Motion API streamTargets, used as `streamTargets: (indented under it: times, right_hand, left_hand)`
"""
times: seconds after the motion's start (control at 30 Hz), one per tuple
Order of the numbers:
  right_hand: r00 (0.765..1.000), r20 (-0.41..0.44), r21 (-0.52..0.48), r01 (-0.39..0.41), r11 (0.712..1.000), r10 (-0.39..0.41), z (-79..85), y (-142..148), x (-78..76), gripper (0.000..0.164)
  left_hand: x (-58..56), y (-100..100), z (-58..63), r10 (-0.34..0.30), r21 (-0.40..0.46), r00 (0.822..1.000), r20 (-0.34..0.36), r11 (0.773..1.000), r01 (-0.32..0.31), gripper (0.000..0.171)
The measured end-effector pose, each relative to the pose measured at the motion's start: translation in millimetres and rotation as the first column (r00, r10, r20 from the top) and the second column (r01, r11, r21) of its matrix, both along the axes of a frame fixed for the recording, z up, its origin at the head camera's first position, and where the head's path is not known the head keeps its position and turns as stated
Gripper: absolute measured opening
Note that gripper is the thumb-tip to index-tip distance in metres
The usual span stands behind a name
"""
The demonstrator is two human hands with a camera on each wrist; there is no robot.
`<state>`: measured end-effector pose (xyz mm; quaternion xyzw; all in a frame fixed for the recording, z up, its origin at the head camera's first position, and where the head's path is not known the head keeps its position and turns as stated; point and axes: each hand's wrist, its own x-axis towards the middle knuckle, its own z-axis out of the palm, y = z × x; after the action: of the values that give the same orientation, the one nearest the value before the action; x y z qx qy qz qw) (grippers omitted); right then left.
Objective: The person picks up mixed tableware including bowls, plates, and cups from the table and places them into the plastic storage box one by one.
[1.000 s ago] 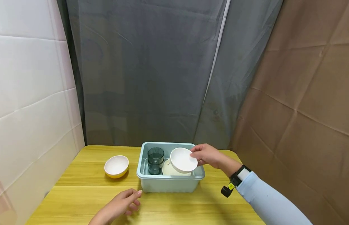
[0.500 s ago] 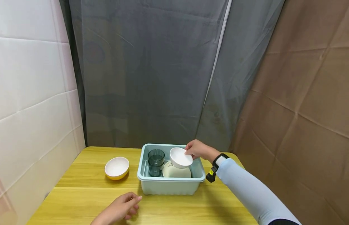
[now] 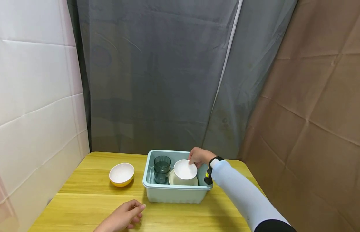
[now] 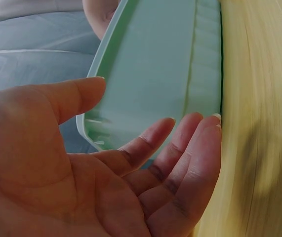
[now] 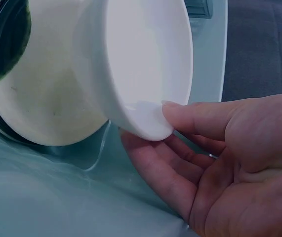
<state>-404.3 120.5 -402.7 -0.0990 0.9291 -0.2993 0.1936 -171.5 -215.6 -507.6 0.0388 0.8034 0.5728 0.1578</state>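
My right hand (image 3: pixel 198 156) pinches the rim of a white bowl (image 3: pixel 185 169), thumb inside and fingers beneath, as the right wrist view also shows for the bowl (image 5: pixel 148 59). The bowl is inside the light blue-green tub (image 3: pixel 177 194), over a cream plate (image 3: pixel 171 179) with a green pattern; whether they touch I cannot tell. Two dark glass cups (image 3: pixel 161 169), one on the other, stand at the tub's left. My left hand (image 3: pixel 123 215) is held in front of the tub with relaxed fingers and nothing in it; in its wrist view the tub wall (image 4: pixel 150 64) lies beyond the fingers.
A bowl with a white inside and yellow outside (image 3: pixel 121 174) stands on the yellow wooden table (image 3: pixel 81 206), left of the tub. A grey curtain (image 3: pixel 156 80) hangs behind, with a white sheet on the left and a brown one on the right.
My right hand has lowered the white bowl into the tub, over the plate, shifting slightly left. The bowl's tilt has changed. My left hand stays nearly still.
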Motion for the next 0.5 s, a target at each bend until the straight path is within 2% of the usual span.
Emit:
streamTargets:
  times: [0.1, 0.2, 0.33, 0.5]
  right_hand:
    - [1.0, -0.008, 0.043, 0.006, 0.999, -0.006, -4.3, -5.2, -1.9, 0.012]
    - [1.0, -0.026, 0.128, 0.014, 0.992, -0.011, -8.4, -11.7, -4.3, 0.015]
    - [0.999, -0.019, 0.24, 0.037, 0.97, -0.033, -11.6, -18.0, -7.4, 0.013]
    - [0.997, 0.045, 0.231, 0.049, 0.972, -0.061, -9.1, -21.0, -5.6, 0.004]
  left_hand:
    - [-0.1, -0.5, -0.3, 0.005, -0.006, 1.0, 0.006, 1.0, -0.005, 0.049]
    - [-0.8, -0.7, 0.4, 0.01, -0.006, 1.0, 0.018, 1.0, -0.01, 0.05]
    - [-0.8, 0.0, 0.2, 0.01, 0.007, 1.0, 0.017, 1.0, -0.01, 0.045]
    - [-0.1, -1.2, -1.0, 0.005, 0.027, 1.0, -0.005, 1.0, -0.005, 0.036]
